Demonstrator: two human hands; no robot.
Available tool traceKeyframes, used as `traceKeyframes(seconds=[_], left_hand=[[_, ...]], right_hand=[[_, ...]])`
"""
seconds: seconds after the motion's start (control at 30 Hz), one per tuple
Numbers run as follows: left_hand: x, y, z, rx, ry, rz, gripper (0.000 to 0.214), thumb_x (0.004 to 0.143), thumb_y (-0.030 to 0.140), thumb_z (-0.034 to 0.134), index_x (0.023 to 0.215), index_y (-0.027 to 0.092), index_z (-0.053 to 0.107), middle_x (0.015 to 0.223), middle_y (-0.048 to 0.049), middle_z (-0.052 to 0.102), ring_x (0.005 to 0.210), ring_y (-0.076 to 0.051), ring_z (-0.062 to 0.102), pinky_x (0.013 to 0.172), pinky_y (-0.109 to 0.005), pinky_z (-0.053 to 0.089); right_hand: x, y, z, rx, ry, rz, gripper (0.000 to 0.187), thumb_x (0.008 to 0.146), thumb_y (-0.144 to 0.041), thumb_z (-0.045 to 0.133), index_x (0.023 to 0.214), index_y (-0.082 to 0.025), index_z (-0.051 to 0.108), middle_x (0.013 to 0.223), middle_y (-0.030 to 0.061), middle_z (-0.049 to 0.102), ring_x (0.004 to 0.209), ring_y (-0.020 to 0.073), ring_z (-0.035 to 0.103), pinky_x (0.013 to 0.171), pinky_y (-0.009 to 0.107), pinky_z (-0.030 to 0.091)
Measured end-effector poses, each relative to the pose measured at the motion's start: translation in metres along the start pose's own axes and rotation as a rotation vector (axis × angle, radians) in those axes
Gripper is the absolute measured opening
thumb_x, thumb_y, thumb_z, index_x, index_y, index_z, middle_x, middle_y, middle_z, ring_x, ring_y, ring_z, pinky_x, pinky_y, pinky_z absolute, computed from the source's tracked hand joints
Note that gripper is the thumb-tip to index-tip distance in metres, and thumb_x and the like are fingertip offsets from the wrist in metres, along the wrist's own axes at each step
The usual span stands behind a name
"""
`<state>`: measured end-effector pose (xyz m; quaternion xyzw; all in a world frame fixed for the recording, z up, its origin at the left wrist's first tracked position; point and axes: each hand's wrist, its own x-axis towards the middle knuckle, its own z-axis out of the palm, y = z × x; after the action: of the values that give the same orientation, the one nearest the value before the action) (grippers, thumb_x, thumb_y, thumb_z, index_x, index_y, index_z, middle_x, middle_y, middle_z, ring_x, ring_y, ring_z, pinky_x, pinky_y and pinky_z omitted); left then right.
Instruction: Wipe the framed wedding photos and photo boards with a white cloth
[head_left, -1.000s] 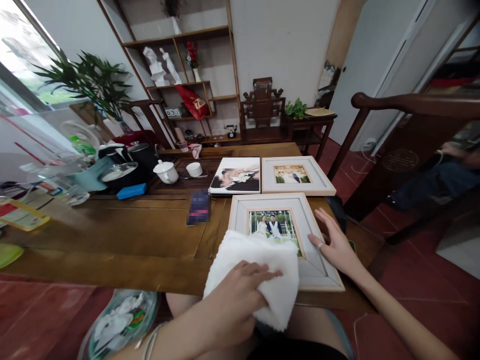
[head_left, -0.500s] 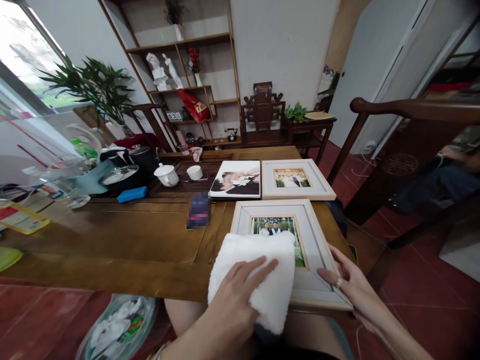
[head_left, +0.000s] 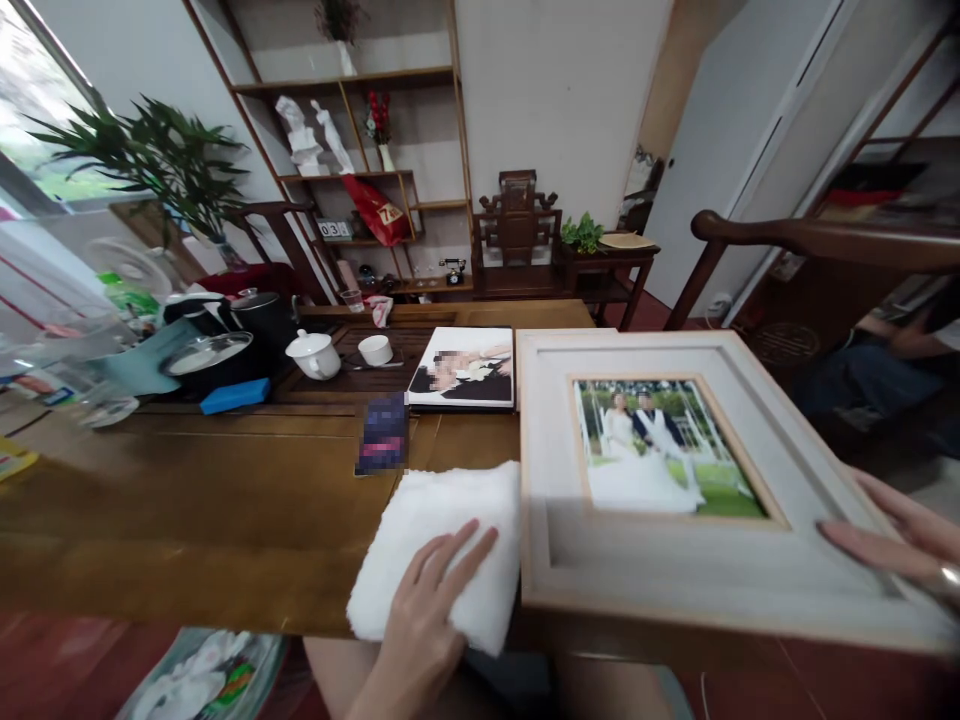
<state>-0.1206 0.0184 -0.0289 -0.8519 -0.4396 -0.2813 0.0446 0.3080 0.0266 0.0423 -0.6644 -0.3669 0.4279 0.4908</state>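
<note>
My left hand (head_left: 435,605) holds a folded white towel (head_left: 442,540) by the table's front edge, fingers spread over its top; the thumb is hidden. In my right hand (head_left: 896,540) is a pale wood picture frame (head_left: 637,555) with a wide white mat, gripped at its right side with the thumb on the front. The photo (head_left: 660,450) inside shows a couple on a garden swing. The frame is raised and tilted towards me, its left edge right beside the towel. It covers most of another frame lying behind it.
A photo album (head_left: 465,368) and a dark blurred phone-sized item (head_left: 382,435) lie on the wooden table (head_left: 187,510). Further left are a white lidded cup (head_left: 313,355), a small white bowl (head_left: 375,349), a blue sponge-like block (head_left: 235,396) and a black pot (head_left: 210,365). A bin (head_left: 202,680) stands below; a chair (head_left: 810,240) is at right.
The picture frame has risen and moved right with my right hand, closer to the camera. The towel, under my left hand, has come off the photo and shifted left.
</note>
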Motion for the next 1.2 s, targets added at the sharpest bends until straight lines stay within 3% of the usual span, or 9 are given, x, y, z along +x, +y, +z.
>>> traceKeyframes(seconds=[0.07,0.2,0.33,0.47,0.7,0.9,1.07,1.2], left_hand=[[0.005,0.006,0.009,-0.029,0.003,0.049,0.072,0.062,-0.001,0.034,0.13,0.012,0.052,0.134,-0.0058,0.054,0.121,-0.02,0.049,0.099,-0.035,0.04],[0.01,0.011,0.016,-0.082,0.048,0.07,0.056,0.053,-0.001,0.036,0.098,0.012,0.068,0.133,-0.0064,0.055,0.128,-0.025,0.043,0.097,-0.042,0.04],[0.007,0.01,0.02,-0.117,0.056,0.042,0.046,0.052,0.0,0.038,0.081,0.015,0.07,0.135,-0.0053,0.054,0.128,-0.026,0.042,0.097,-0.045,0.041],[0.006,0.01,0.02,-0.124,0.042,0.041,0.043,0.054,-0.001,0.039,0.078,0.015,0.07,0.135,-0.0054,0.053,0.128,-0.027,0.042,0.096,-0.046,0.042],[0.01,0.01,0.016,-0.115,0.011,0.026,0.05,0.054,-0.001,0.038,0.089,0.014,0.07,0.136,-0.0065,0.053,0.128,-0.027,0.043,0.096,-0.045,0.044],[0.01,0.009,0.015,-0.108,-0.025,0.005,0.06,0.055,-0.001,0.038,0.107,0.012,0.066,0.134,-0.0085,0.054,0.127,-0.027,0.043,0.096,-0.044,0.043],[0.012,0.01,0.015,-0.131,0.01,0.03,0.061,0.055,-0.001,0.037,0.107,0.013,0.066,0.134,-0.008,0.054,0.127,-0.027,0.044,0.094,-0.044,0.043],[0.011,0.011,0.015,-0.12,-0.007,0.015,0.061,0.054,-0.001,0.036,0.105,0.013,0.067,0.134,-0.0085,0.054,0.127,-0.027,0.044,0.095,-0.045,0.043]], right_hand=[[0.023,-0.026,0.016,0.046,0.048,-0.088,0.055,0.058,-0.03,0.076,0.111,-0.04,0.063,0.096,-0.0019,0.074,0.069,0.0267,0.071,0.04,0.03,0.058],[0.086,-0.055,0.054,0.154,-0.008,-0.15,0.049,0.058,-0.015,0.072,0.105,-0.03,0.066,0.09,-0.0004,0.073,0.062,0.0175,0.068,0.042,0.021,0.053],[0.148,-0.052,0.077,0.188,-0.088,-0.125,0.038,0.059,-0.012,0.07,0.096,-0.021,0.067,0.082,0.0031,0.073,0.059,0.0163,0.065,0.042,0.021,0.051],[0.182,-0.042,0.092,0.159,-0.103,-0.088,0.036,0.062,-0.011,0.065,0.097,-0.015,0.067,0.077,0.0049,0.072,0.055,0.0147,0.063,0.043,0.02,0.05],[0.212,-0.031,0.107,0.093,-0.116,-0.101,0.044,0.064,-0.011,0.063,0.108,-0.01,0.063,0.086,0.0096,0.073,0.069,0.0193,0.067,0.058,0.026,0.056],[0.223,-0.024,0.107,-0.033,-0.081,-0.125,0.051,0.069,-0.014,0.062,0.119,-0.008,0.057,0.087,0.0113,0.072,0.069,0.0206,0.068,0.06,0.029,0.056],[0.222,-0.025,0.11,-0.223,-0.062,-0.181,0.046,0.075,-0.023,0.061,0.119,-0.009,0.058,0.09,0.0109,0.072,0.072,0.019,0.067,0.066,0.029,0.055],[0.223,-0.031,0.109,-0.469,0.014,-0.237,0.046,0.077,-0.031,0.06,0.116,-0.008,0.059,0.096,0.0144,0.071,0.085,0.0238,0.066,0.072,0.032,0.054]])
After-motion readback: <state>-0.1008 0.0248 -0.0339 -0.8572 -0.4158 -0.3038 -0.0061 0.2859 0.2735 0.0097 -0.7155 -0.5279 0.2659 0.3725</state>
